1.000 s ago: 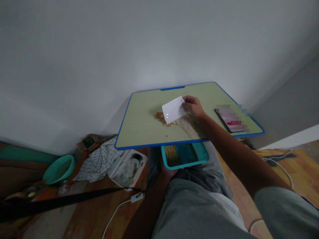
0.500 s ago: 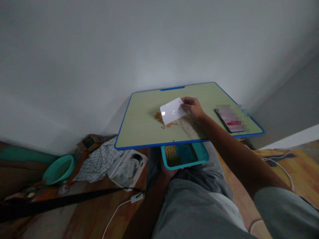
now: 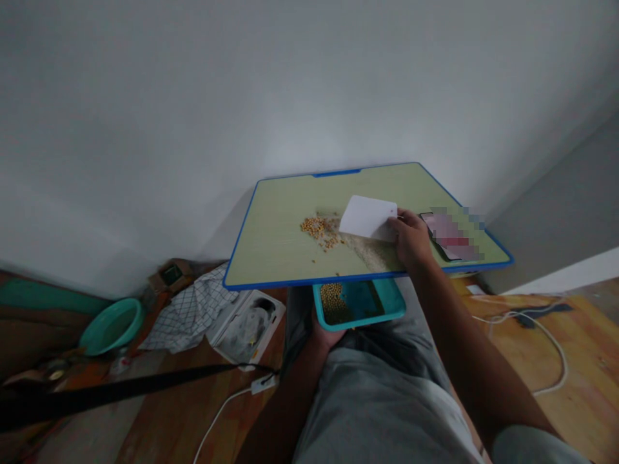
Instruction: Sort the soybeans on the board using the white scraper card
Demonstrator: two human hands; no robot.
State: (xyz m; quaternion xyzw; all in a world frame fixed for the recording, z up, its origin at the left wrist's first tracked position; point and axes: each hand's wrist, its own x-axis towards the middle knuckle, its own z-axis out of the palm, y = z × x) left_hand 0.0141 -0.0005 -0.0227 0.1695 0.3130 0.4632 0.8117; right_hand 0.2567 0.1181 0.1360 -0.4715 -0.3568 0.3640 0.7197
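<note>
My right hand pinches the right edge of a white plastic card, tilted over the table. Left of the card lies a small heap of yellow beans, probably soybeans, with some scattered nearer the front edge. Pale fine grains, like rice, spread below the card. Under the table's front edge, my left hand grips a turquoise tray from below and the left; its fingers are mostly hidden. Beans fill the tray's left part, with darker small grains along its sides.
A phone, partly blurred out, lies at the table's right. On the floor at left are a green basin, a checked cloth, an opened white box and a power strip. White cable curls on the right floor.
My right hand has moved the white card to the right and turned it, uncovering more of the bean heap. My left hand and the tray stay nearly in place.
</note>
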